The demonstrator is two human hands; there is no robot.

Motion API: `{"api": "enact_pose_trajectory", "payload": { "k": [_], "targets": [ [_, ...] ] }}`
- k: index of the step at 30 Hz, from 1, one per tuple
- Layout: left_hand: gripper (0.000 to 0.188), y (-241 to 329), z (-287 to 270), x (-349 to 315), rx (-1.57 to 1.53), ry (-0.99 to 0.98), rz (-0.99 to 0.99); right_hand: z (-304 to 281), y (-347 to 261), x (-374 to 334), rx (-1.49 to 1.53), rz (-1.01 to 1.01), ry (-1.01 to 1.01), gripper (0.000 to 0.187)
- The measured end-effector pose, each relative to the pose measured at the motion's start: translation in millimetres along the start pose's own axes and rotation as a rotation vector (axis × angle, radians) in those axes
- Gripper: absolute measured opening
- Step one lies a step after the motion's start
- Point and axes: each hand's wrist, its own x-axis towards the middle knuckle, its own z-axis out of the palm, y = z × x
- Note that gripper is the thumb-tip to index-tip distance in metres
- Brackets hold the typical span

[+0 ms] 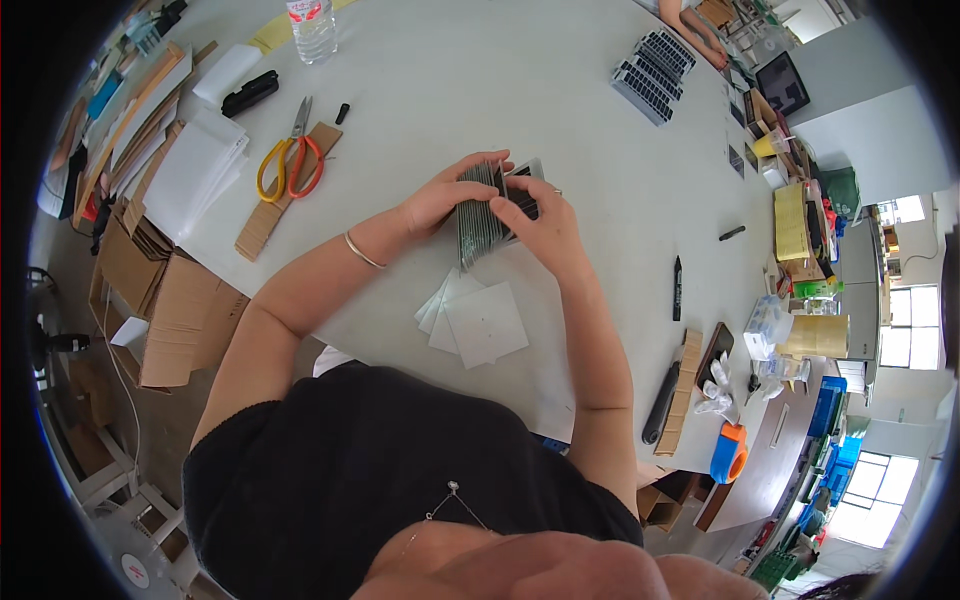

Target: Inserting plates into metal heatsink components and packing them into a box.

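A thick stack of thin square plates [480, 232], greenish along their edges, stands on edge over the middle of the table. Around its left side and top wraps my left hand [440, 198], fingers closed on it. My right hand [546, 226] grips the stack's right side, thumb across its near face. Behind the right fingers shows a pale-rimmed dark piece [528, 172], partly hidden, and I cannot tell whether it is a tray or another plate. Several loose pale square sheets [487, 325] lie fanned out on the table between the stack and my body.
Left stand scissors [290, 165] on a cardboard strip, paper sheets [193, 172] and a water bottle [313, 32]. Far right are rows of dark-faced pieces [653, 75] near another person's arm [695, 30]. A marker [678, 288], tape dispenser [729, 453] and cardboard strip [682, 392] lie right.
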Motion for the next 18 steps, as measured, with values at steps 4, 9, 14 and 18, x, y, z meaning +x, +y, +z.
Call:
{"api": "enact_pose_trajectory", "payload": {
  "k": [4, 9, 14, 18],
  "targets": [
    [0.059, 0, -1, 0, 0.029, -0.009, 0.008, 2, -8, -4, -0.174, -0.043, 0.042, 0.05],
    [0.06, 0, 0, -2, 0.001, -0.018, 0.011, 1, -3, -2, -0.151, -0.04, 0.028, 0.051],
    [0.06, -2, -2, 1, -0.028, -0.032, 0.018, 0, 3, -1, -0.138, -0.045, 0.029, 0.05],
    [0.059, 0, -1, 0, -0.029, -0.032, 0.013, -1, -2, -2, -0.133, -0.035, 0.026, 0.049]
  ]
}}
